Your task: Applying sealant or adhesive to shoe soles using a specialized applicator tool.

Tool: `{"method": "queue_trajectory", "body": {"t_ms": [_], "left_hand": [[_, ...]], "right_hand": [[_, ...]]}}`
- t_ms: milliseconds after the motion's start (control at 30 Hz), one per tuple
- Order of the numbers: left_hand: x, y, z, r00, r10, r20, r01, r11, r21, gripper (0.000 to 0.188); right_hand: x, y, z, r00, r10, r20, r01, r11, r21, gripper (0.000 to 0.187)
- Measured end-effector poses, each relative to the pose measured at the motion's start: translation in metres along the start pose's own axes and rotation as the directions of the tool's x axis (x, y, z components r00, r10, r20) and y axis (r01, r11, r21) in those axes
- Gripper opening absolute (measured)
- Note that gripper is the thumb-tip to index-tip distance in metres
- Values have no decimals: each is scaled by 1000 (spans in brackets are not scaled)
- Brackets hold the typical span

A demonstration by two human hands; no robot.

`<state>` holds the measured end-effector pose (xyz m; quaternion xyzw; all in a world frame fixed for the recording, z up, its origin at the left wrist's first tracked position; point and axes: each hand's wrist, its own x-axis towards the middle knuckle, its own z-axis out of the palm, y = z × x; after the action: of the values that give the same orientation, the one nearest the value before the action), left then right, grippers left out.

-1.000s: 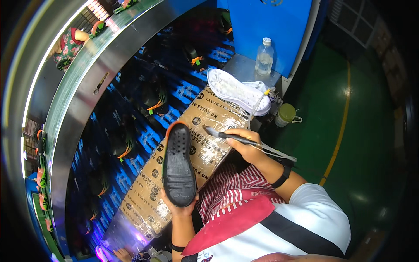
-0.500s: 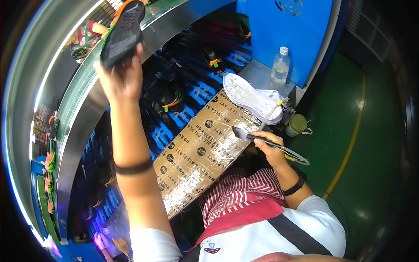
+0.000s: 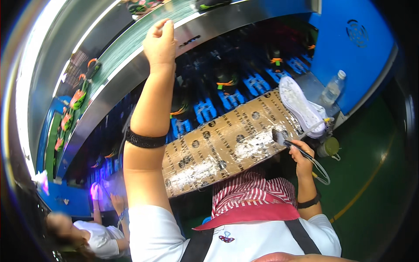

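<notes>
My left hand (image 3: 159, 46) is raised over the green conveyor belt (image 3: 131, 48), its fingers loosely bent, a gap showing beside the thumb and nothing visible in them. To its right, at the top edge, part of a black shoe piece with a green edge (image 3: 212, 4) lies on the belt. My right hand (image 3: 302, 158) grips a black-handled brush (image 3: 286, 142) with a clear tube running from it. Its dark bristles hang over the board wrapped in brown printed tape (image 3: 227, 139). A white shoe sole (image 3: 298, 101) rests at the board's far right end.
Behind the board, black and orange shoes (image 3: 226, 83) sit among blue holders (image 3: 205, 111). A clear bottle (image 3: 333, 88) stands by the blue machine panel (image 3: 362, 61), with a green-lidded container (image 3: 329, 146) lower down. Another person (image 3: 96, 238) is at the lower left; more shoe parts (image 3: 78, 99) line the belt.
The black sole has left my left hand, which is now lower in the scene and bare. My view has turned, so the board and bottle appear farther right. My right hand still holds the brush.
</notes>
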<state>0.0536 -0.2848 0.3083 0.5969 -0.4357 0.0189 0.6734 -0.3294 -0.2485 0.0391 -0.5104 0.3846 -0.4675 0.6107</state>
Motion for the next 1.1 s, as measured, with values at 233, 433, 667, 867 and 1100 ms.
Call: {"method": "queue_trajectory", "body": {"t_ms": [233, 433, 667, 867, 1100], "left_hand": [[77, -30, -200, 828, 432, -359, 205, 362, 909, 74], [87, -55, -347, 739, 78, -670, 646, 203, 736, 103], [105, -65, -399, 776, -90, -624, 630, 91, 771, 109], [125, -92, -411, 952, 1, -306, 301, 195, 934, 65], [101, -62, -406, 957, 227, -183, 110, 303, 947, 53]], "right_hand": [[1, 12, 20, 999, -6, 42, 8, 998, -54, 25], [6, 5, 33, 995, 47, 86, -38, 994, -102, 24], [9, 5, 51, 992, 55, 111, -37, 986, -162, 23], [16, 6, 76, 986, 111, 122, -85, 975, -206, 24], [16, 19, 102, 970, 93, 223, -52, 982, -180, 25]]}}
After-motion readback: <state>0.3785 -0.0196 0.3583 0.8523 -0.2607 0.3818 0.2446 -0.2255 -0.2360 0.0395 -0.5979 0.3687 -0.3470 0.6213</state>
